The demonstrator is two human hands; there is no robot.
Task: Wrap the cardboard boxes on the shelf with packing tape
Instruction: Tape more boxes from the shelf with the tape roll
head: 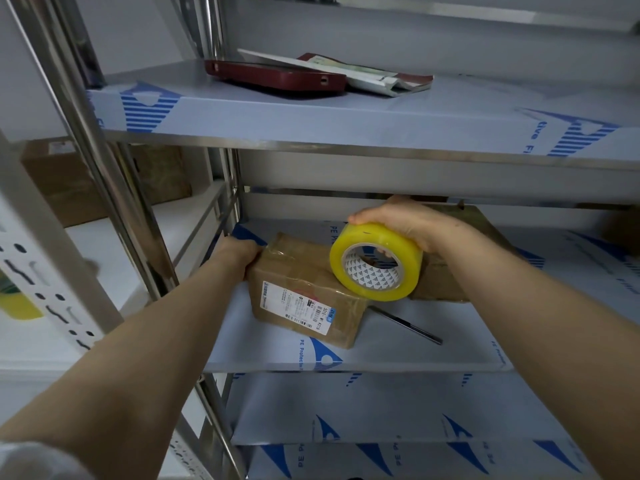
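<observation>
Right hand point(398, 225), centre frame, grips the yellow tape roll point(375, 261) over the small cardboard box's point(304, 292) right end; left hand point(239, 252) holds its left end. Box runs lower-right.

Stainless steel shelving unit point(346, 147) with round posts point(114, 202), tiers covered in pale protective film point(277, 112) printed blue. Plain whitish wall point(145, 26) behind. Perforated white upright point(52, 292) at left.

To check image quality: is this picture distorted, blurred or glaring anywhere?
Head view: wide-angle distortion bends the shelf edge and the glare-streaked steel post; far left is blurred; tape roll, labelled cardboard box, left hand and right hand look sharp.
</observation>
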